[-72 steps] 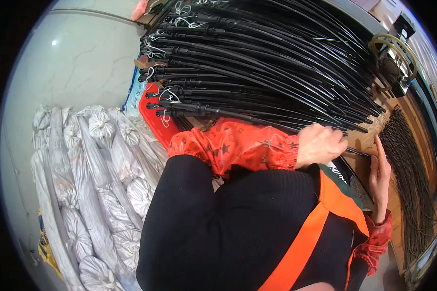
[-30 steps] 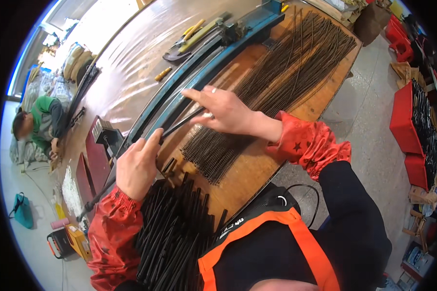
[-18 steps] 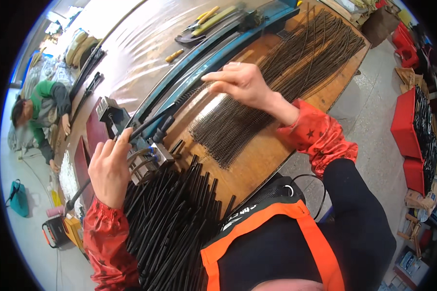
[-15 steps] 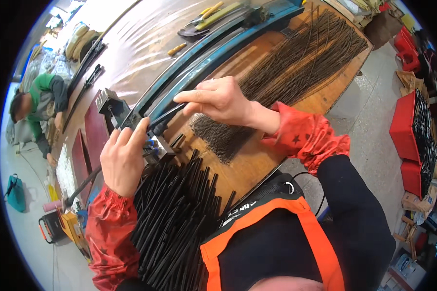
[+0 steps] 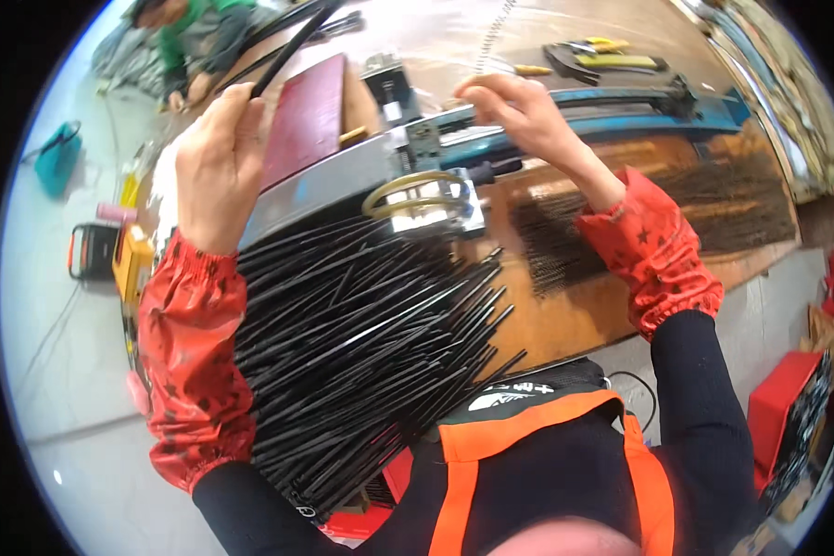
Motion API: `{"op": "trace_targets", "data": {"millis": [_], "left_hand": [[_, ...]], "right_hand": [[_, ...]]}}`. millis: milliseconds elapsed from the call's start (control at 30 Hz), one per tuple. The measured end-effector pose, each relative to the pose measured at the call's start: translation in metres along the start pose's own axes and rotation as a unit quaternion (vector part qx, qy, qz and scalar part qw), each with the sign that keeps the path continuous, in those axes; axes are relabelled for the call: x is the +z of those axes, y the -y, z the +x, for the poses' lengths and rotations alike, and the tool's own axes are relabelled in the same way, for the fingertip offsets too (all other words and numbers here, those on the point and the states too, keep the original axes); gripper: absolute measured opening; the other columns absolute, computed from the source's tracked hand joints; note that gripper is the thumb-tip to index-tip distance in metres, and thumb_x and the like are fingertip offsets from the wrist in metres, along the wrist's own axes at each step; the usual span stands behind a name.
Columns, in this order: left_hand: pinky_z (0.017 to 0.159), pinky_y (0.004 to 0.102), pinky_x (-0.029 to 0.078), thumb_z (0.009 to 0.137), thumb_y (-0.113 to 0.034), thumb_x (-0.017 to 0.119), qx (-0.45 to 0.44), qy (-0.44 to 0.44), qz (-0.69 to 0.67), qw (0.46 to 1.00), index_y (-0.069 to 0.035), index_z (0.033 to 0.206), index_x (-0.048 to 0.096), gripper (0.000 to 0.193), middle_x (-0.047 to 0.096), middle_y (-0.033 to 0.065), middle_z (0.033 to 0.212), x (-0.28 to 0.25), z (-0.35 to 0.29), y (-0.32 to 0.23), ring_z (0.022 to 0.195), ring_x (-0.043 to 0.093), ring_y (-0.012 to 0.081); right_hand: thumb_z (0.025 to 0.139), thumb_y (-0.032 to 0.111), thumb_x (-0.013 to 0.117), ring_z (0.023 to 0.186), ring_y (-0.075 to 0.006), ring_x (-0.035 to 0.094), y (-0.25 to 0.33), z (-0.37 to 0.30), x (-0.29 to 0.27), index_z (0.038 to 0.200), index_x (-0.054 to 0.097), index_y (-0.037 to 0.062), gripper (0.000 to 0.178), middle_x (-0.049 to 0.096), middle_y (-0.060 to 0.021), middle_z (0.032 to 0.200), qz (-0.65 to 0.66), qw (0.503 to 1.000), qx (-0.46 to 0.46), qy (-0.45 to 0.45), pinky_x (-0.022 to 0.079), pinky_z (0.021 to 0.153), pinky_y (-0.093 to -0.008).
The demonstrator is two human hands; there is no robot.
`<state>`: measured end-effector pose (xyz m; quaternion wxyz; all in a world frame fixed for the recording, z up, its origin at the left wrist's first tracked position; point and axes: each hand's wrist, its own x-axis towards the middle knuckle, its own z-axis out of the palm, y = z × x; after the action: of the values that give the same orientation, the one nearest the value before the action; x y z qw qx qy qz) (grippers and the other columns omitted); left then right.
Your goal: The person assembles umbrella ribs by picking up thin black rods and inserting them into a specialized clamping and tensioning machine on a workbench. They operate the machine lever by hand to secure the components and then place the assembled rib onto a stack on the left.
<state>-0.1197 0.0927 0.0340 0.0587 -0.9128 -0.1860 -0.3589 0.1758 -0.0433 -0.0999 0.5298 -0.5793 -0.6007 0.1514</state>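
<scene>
My left hand (image 5: 218,171) is raised at the left with its fingers closed around a black tube (image 5: 295,46), which slants up to the right past the upper edge. Farther right, above the blue rail (image 5: 612,116), my right hand (image 5: 526,113) is closed in a pinch on a thin coil spring (image 5: 494,35) that rises out of view at the top. Between and below the hands stands a metal clamping fixture (image 5: 431,208) with a yellowish hose. A large heap of black tubes (image 5: 361,343) lies in front of me. Many dark springs (image 5: 713,204) are spread below my right forearm.
A dark red board (image 5: 306,116) lies beyond the fixture. Pliers and other yellow-handled tools (image 5: 612,61) rest on the far bench. A co-worker in green (image 5: 190,46) bends over at the upper left. Red bins (image 5: 786,403) stand at the right.
My view has turned. My hands have moved apart: the left has risen away from the fixture with the black tube, and a spring now shows in the right.
</scene>
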Motion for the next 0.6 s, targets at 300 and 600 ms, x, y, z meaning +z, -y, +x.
{"op": "trace_targets", "data": {"millis": [300,600], "left_hand": [[0.076,0.0414,0.053,0.095,-0.010,0.066,-0.091,0.056,0.076,0.991,0.001,0.115,0.065,0.024,0.068,0.0214,0.098,-0.050,-0.091,0.053,0.086,0.067,0.0380],[0.072,0.0371,0.053,0.097,-0.013,0.064,-0.108,0.074,0.053,0.990,-0.002,0.117,0.066,0.023,0.070,0.0155,0.098,-0.037,-0.100,0.066,0.084,0.069,0.0337]], "right_hand": [[0.091,0.036,0.069,0.092,-0.0259,0.066,-0.010,0.066,0.081,0.097,0.080,0.0161,0.024,0.072,-0.0089,0.088,-0.131,0.972,-0.171,0.091,0.046,0.089,-0.0434],[0.094,0.025,0.064,0.094,-0.0226,0.064,0.012,0.073,0.092,0.085,0.067,0.0136,0.015,0.068,-0.0014,0.078,-0.355,0.880,-0.296,0.110,0.036,0.098,-0.0420]]}}
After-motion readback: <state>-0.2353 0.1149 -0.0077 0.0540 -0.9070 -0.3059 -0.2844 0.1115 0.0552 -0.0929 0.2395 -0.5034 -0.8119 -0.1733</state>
